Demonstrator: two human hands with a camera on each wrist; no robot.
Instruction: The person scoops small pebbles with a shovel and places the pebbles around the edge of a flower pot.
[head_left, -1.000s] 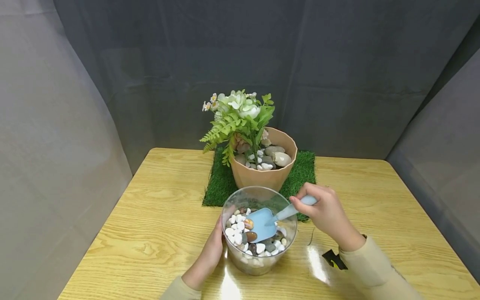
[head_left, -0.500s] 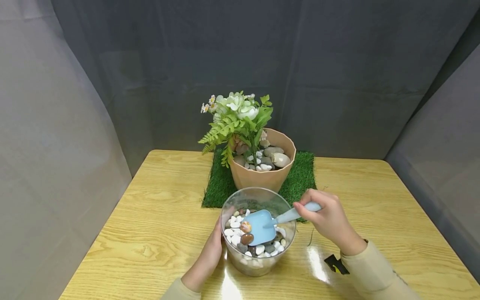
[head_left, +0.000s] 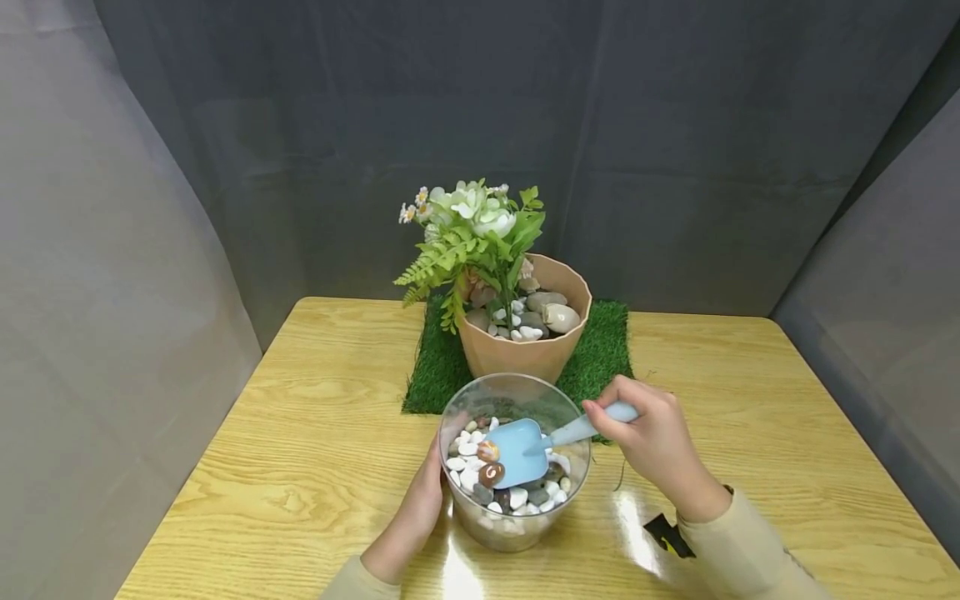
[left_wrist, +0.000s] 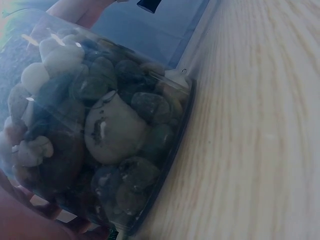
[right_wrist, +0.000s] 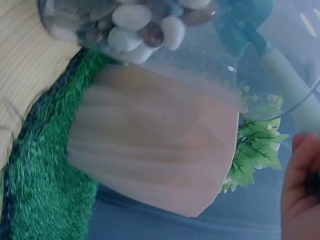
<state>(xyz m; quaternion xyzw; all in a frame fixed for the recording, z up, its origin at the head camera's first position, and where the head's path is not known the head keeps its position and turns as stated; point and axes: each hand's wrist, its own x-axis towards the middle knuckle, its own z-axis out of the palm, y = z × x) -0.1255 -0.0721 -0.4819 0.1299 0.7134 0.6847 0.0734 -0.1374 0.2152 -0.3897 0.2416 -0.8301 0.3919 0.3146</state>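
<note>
A clear plastic container (head_left: 510, 533) of mixed pebbles stands on the table. My left hand (head_left: 422, 496) holds its left side, fingers bent round the wall and partly hidden behind it. In the left wrist view, the fingers (left_wrist: 30, 215) lie along the wall at lower left. My right hand (head_left: 651, 429) grips the handle of a light-blue hand shovel (head_left: 521, 454), whose blade lies tilted over the white pebbles (head_left: 467, 463) inside. At the blade's left edge are an orange-white patterned stone (head_left: 488, 451) and a glossy brown pebble (head_left: 491, 475).
Right behind the container, a peach flowerpot (head_left: 517, 358) with stones and white-green flowers (head_left: 468, 217) stands on a green turf mat (head_left: 437, 379). A small black-and-yellow piece (head_left: 669, 535) lies near the right sleeve. Grey curtains (head_left: 480, 108) enclose the table (head_left: 315, 433).
The shovel blade has shifted slightly left and its handle has lowered a little. The patterned stone and brown pebble have moved left ahead of it. The left hand stays on the container.
</note>
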